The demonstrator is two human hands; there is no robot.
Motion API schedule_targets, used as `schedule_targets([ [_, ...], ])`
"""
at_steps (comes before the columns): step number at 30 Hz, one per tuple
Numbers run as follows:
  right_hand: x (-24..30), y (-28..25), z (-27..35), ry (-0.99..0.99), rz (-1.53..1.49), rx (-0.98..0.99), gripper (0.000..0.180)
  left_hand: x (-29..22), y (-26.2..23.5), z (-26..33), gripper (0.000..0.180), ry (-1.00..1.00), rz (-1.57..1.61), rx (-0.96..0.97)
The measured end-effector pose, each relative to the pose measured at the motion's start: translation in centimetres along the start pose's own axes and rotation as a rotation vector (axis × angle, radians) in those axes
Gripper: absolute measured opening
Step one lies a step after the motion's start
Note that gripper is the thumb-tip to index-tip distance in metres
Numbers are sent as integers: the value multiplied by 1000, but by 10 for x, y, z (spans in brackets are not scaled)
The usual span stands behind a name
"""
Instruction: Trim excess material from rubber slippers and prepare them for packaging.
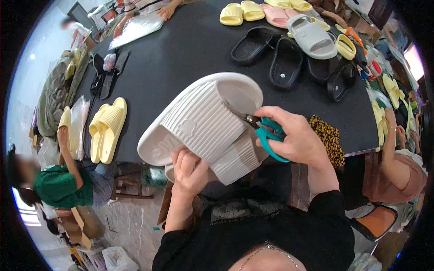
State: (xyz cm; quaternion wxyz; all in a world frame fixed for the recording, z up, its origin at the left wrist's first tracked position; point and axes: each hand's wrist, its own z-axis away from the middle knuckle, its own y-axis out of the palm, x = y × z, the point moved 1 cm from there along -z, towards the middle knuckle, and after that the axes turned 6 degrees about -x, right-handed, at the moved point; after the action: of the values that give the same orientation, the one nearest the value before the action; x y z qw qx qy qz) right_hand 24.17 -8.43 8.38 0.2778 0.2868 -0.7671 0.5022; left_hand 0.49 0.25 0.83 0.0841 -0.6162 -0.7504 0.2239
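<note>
A pair of ribbed slide slippers is in front of me: one large white slipper point(199, 115) lies on top, and its mate point(239, 159) shows partly underneath. My left hand point(189, 172) is closed on the near edge of the pair, its fingers curled at the strap. In my right hand point(300, 139) is a pair of scissors point(266, 137) with teal handles. Their blades reach to the upper slipper's strap edge, by the foot opening; the tips cannot be made out clearly against the white.
On the black table point(181, 49), yellow slippers point(107, 128) lie at left and black slippers point(285, 63) at far right, with a grey slipper point(312, 36) among them. A patterned cloth point(327, 140) lies near my right hand. Several people sit around the table.
</note>
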Motion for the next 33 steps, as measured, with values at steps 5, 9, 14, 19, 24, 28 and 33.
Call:
schedule_targets([
  [5,0,11,-4,-32,-51,-24,41,12,-8,-5,31,19,-26,43],
  [9,2,12,-3,-29,-98,-64,42,9,-8,-6,31,13,-60,53],
  [14,2,12,-1,-13,-132,-102,41,11,-7,-8,36,9,-54,31],
  [19,-1,11,7,23,-131,-98,41,13,-4,-9,33,-121,-41,20],
  [24,-11,12,18,20,-153,-121,42,12,-2,-13,31,-294,-50,17],
  [28,-20,11,28,43,-192,-158,43,13,3,-15,30,-346,-43,59],
  [33,-38,14,43,85,-281,-234,44,22,16,-16,24,-290,-33,132],
])
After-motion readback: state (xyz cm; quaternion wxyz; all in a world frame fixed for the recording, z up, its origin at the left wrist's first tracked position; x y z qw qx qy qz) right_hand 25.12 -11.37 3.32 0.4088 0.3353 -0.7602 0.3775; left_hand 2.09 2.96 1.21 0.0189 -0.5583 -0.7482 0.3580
